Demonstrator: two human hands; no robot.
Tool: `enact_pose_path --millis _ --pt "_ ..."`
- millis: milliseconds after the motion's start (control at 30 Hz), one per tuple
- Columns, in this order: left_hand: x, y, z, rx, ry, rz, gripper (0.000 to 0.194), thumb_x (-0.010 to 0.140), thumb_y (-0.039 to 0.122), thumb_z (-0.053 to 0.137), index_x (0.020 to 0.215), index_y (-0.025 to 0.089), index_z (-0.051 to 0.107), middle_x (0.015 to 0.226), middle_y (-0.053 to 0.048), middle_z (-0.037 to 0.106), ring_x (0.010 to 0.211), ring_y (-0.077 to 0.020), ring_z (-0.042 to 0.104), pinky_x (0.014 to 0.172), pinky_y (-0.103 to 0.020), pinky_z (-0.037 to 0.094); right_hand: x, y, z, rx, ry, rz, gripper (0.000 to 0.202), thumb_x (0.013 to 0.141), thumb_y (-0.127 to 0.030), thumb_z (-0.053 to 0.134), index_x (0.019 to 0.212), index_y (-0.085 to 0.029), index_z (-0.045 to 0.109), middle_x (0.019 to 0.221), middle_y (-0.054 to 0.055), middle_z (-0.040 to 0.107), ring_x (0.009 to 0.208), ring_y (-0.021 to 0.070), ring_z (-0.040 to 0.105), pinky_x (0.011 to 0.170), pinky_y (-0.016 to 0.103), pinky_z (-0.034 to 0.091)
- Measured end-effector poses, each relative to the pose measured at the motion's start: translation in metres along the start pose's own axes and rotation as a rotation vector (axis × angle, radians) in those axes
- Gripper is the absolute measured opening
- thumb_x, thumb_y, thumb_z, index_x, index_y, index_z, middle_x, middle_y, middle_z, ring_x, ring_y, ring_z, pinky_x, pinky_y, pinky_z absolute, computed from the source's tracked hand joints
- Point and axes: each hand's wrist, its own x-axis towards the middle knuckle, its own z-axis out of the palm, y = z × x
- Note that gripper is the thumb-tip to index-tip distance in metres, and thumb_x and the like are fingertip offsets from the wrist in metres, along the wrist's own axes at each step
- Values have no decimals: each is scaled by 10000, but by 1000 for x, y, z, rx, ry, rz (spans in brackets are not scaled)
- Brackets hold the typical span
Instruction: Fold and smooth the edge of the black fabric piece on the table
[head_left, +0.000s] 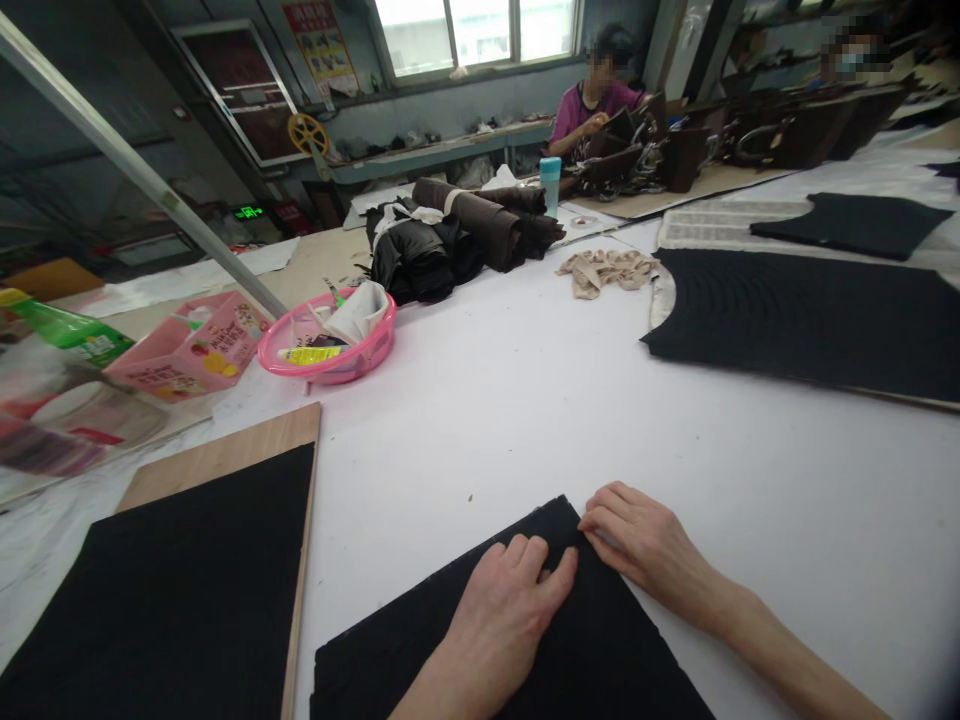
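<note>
A black sheet panel [600, 630] lies on the white tabletop in front of me, its far corner pointing away. My left hand [502, 610] rests on top of this panel, fingers bent down onto the surface and thumb held apart. At the panel's right edge, just beside the far corner, my right hand [637, 535] has thumb and fingers pinched on the rim. Off to the left, another black panel [187, 580] lies on a wooden board [225, 450].
A pink basin [330, 372] with small items and a pink box [195, 350] stand at left. Dark rolled material [480, 225], a beige cloth [607, 272] and a blue bottle [550, 185] lie farther back. Black cut pieces [810, 315] are at right. A person [592, 110] works beyond.
</note>
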Motion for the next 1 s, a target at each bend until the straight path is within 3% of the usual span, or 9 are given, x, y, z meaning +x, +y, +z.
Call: enact_pose_path --millis 133,367,600,1000 --pt "0 -1 0 -10 14 0 533 938 128 472 1443 232 337 1052 -58 511 885 -222 510 717 -368 481 -1 2 -2 66 7 15 106 968 -136 472 945 -196 556 938 38 579 904 205 503 775 358 428" --pt "-2 -1 3 -2 34 2 505 959 158 448 1444 243 339 1069 -67 516 900 -220 512 727 -360 470 -3 13 -7 208 -59 29 195 982 -214 543 1167 -267 575 1074 32 576 997 187 510 838 333 439" --pt "-2 -3 6 0 32 4 523 938 146 472 1436 244 345 1054 -56 521 872 -218 513 713 -361 472 1 12 0 171 -39 -52 90 991 -216 535 979 -235 622 984 18 593 927 175 503 782 323 412" --pt "-5 -5 18 -67 53 -16 488 933 105 430 1415 153 376 1079 -85 557 904 -235 537 771 -399 518 -2 6 -9 -39 -98 -151 190 1014 -145 433 1038 -186 618 979 57 600 937 189 537 798 337 424"
